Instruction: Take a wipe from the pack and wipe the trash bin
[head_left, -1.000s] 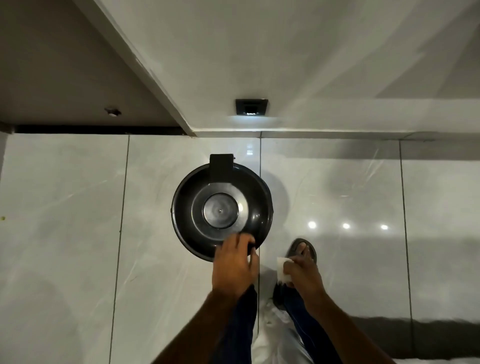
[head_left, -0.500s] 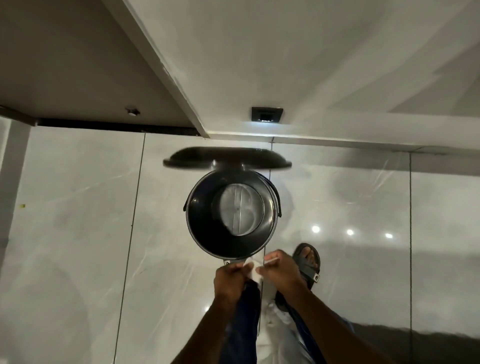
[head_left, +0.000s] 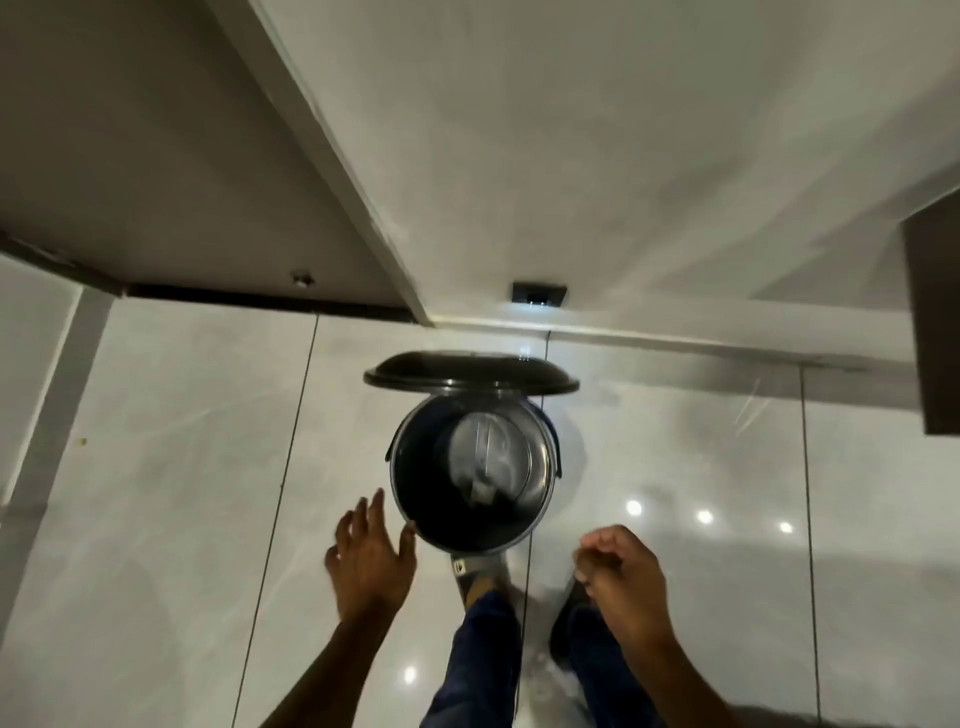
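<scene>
The dark round trash bin (head_left: 415, 493) stands on the tiled floor with its lid (head_left: 470, 375) raised toward the wall. A small pale wipe (head_left: 480, 491) lies inside it, against the shiny bottom. My left hand (head_left: 370, 558) is open with fingers spread, just left of the bin's near rim, thumb almost touching it. My right hand (head_left: 621, 574) hovers to the right of the bin with fingers curled in and nothing visible in it. My foot (head_left: 475, 574) rests on the pedal below the rim. The wipe pack is not in view.
Glossy grey floor tiles (head_left: 182, 493) surround the bin. A white wall and skirting (head_left: 649, 340) run behind it, with a dark wall socket (head_left: 539, 293). A dark cabinet edge (head_left: 935, 322) juts in at the right. My legs in blue trousers (head_left: 483, 665) fill the bottom centre.
The bin lid went from shut to raised. Both hands held the wipe at the near rim, then parted to either side; a wipe now lies inside the bin.
</scene>
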